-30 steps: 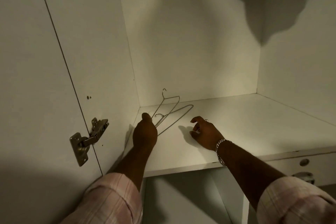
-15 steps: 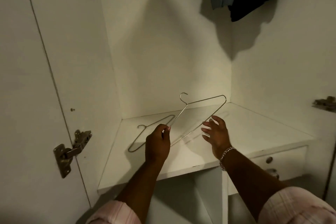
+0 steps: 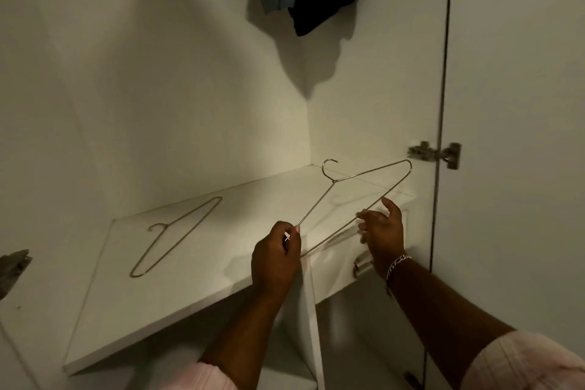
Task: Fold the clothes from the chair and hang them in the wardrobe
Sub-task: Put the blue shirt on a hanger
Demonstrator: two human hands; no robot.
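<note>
Resting on shelf (image 3: 196, 294): wire hanger (image 3: 177, 234)

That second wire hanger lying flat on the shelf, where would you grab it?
Probably by the hook and neck of the flat hanger, from above. It lies flat on the shelf, so thin wire gives little to pinch. The hook end faces the open front-left side, clear of the left hand.
</note>
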